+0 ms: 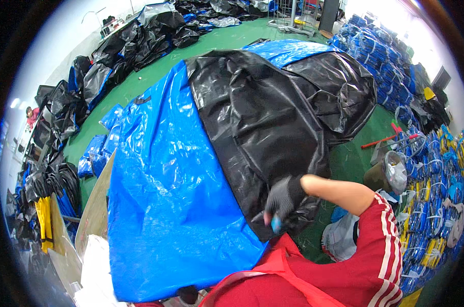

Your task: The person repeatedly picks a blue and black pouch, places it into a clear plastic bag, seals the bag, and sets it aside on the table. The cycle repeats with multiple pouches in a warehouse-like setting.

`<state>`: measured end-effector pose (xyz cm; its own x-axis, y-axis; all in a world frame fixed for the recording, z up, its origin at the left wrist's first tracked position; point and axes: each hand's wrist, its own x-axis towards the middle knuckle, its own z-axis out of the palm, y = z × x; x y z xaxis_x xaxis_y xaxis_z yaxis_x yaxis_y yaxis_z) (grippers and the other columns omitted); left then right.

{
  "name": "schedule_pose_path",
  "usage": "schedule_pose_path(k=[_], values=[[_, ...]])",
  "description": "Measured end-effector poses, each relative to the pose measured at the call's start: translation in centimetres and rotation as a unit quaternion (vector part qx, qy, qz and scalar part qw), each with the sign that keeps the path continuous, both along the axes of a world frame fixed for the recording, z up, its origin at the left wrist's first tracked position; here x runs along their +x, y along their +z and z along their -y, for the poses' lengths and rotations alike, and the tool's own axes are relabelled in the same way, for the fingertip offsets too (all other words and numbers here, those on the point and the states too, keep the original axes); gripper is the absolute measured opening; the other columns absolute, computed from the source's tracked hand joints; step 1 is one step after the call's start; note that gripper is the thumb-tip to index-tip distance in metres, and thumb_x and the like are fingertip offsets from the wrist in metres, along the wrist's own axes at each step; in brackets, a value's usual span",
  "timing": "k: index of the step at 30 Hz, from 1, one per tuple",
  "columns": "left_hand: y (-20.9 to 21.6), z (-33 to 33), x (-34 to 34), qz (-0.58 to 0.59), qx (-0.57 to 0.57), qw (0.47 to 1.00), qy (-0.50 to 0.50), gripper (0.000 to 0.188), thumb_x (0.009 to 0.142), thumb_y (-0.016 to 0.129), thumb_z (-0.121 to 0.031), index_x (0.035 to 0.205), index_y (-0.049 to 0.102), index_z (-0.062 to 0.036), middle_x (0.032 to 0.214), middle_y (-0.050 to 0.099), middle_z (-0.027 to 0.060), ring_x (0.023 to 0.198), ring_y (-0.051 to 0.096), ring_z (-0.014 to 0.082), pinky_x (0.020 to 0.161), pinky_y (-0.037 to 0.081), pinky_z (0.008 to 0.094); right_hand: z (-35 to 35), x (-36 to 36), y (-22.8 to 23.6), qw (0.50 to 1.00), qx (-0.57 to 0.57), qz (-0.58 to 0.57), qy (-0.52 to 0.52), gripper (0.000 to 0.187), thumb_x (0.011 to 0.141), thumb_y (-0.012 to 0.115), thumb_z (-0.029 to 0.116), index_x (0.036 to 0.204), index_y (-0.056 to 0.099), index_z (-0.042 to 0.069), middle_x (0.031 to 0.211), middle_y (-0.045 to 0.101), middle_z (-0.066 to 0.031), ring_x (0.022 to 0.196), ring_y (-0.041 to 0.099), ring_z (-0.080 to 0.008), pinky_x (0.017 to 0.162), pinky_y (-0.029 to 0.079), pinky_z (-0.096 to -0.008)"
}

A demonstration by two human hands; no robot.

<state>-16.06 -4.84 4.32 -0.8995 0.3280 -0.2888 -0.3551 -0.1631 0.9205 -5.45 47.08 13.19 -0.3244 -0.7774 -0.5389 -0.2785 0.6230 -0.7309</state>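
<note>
Facing a blue-and-black sheet point(175, 179), spread wide in front — reaching over its black part with the gloved right hand point(284, 199), curled and blurred; cannot tell whether gripping. Barely showing the left hand point(188, 293) at the sheet's lower edge — likewise cannot tell.

The single head view, a wide fisheye circle, looks down and forward from the wearer's head, close above the bare right forearm point(339, 193) and the glossy blue-and-black plastic sheet point(165, 174), reaching across the smooth green floor point(219, 42) toward its far edge.
</note>
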Motion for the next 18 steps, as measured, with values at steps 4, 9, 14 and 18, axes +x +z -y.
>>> schedule_pose_path(k=[4,9,14,18], values=[[-1.6,8.9,-2.3,-0.034,-0.127,0.991,-0.03,0.041,0.095,0.047,-0.036,0.117,0.055,-0.0022,0.113,0.063,0.0151,0.101,0.059,0.026,0.09,0.047,0.04,-9.2,-6.6,0.6,0.586,0.199,-0.666,-0.417,0.044,0.081,0.062,0.035,0.11,0.058,0.003,0.101,0.063,-0.0233,0.098,0.06,-0.0378,0.079,0.049,-0.0455],[-4.2,14.6,-8.5,0.05,-0.063,0.996,-0.043,0.047,0.093,0.05,-0.041,0.12,0.057,-0.0021,0.109,0.065,0.014,0.095,0.061,0.0259,0.089,0.047,0.0412,-11.5,-16.2,-4.6,0.529,0.258,-0.561,-0.583,0.05,0.087,0.058,0.037,0.122,0.048,0.004,0.102,0.062,-0.0249,0.095,0.062,-0.0409,0.077,0.051,-0.0499],[-3.4,13.1,-11.8,0.029,-0.41,0.905,0.11,0.058,0.085,0.061,-0.047,0.121,0.058,-0.0015,0.111,0.065,0.017,0.094,0.063,0.0266,0.082,0.05,0.042,-7.6,-19.9,-5.4,0.644,0.163,-0.618,-0.421,0.031,0.092,0.047,0.028,0.109,0.061,0.007,0.095,0.067,-0.0177,0.082,0.066,-0.0362,0.071,0.052,-0.0477],[-0.7,17.6,-4.4,-0.25,-0.718,0.633,0.146,0.053,0.082,0.065,-0.039,0.116,0.06,0.0016,0.114,0.061,0.0255,0.103,0.059,0.035,0.088,0.046,0.0411,-8.5,-22.2,-2.7,0.647,0.243,-0.568,-0.447,0.039,0.095,0.042,0.036,0.106,0.066,0.007,0.101,0.066,-0.0199,0.087,0.065,-0.0376,0.076,0.05,-0.0495]])
